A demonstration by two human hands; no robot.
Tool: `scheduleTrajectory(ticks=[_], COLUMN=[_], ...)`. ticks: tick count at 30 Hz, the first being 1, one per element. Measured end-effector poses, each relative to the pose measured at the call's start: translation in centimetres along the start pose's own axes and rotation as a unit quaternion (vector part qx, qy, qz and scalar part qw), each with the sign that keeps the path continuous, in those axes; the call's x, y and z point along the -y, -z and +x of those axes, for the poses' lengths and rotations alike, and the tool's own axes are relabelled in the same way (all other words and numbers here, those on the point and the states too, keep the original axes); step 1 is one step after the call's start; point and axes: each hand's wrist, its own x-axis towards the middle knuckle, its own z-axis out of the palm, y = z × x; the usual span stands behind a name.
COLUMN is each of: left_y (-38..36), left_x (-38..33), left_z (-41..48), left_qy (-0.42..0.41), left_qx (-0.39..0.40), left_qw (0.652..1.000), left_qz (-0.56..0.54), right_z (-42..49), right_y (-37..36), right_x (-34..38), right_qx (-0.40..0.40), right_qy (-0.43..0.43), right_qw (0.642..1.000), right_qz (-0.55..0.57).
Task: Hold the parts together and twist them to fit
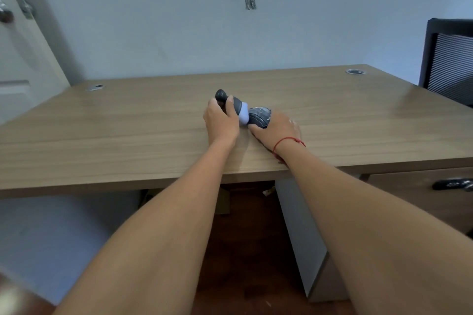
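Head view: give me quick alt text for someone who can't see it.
Two bare hands work a grey and white handheld device lying on a wooden desk: the left hand grips its handle end, and the right hand, a red string on its wrist, holds the dark round end. A dark chair stands at the right.

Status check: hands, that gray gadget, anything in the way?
Left hand grips gray device. Right hand holds its dark cap, on the desk. Nothing near them.
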Motion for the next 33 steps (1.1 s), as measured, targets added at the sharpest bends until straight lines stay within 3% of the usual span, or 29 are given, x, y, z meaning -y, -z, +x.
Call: scheduleTrajectory(ticks=[3, 6, 12, 18, 22, 26, 30, 33], left_y=[0.2, 0.0, -0.2, 0.4, 0.0, 0.4, 0.4, -0.1], left_x=[-0.6, -0.7, 0.4, -0.7, -0.7, -0.4, -1.0, -0.9], left_z=[-0.4, -0.6, 0.3, -0.5, -1.1, -0.9, -1.0, -1.1], left_qy=[-0.020, -0.054, 0.008, -0.045, -0.098, -0.033, -0.069, -0.106], left_qx=[0.001, 0.026, 0.009, -0.008, 0.041, 0.005, -0.012, 0.029], left_qw=[0.999, 0.998, 0.999, 0.997, 0.994, 0.995, 0.997, 0.994], left_qz=[-0.042, -0.016, 0.041, -0.060, 0.014, 0.091, -0.007, 0.012], right_z=[0.0, -0.1, -0.7, -1.1, -0.9, -1.0, -0.8, -0.9], right_y=[-0.2, 0.0, 0.5, 0.8, 0.7, 0.7, 0.6, 0.6], right_x=[0.0, 0.1, 0.0, 0.2, 0.2, 0.3, 0.1, 0.0], right_qx=[-0.001, -0.004, 0.003, 0.009, 0.007, 0.011, 0.011, 0.014], right_qy=[0.007, 0.007, 0.004, 0.015, 0.014, 0.015, 0.016, 0.016], right_qw=[1.000, 1.000, 0.999, 0.999, 0.999, 0.999, 0.999, 0.999], right_qz=[0.002, 0.030, 0.051, 0.046, 0.042, 0.041, 0.036, 0.045])
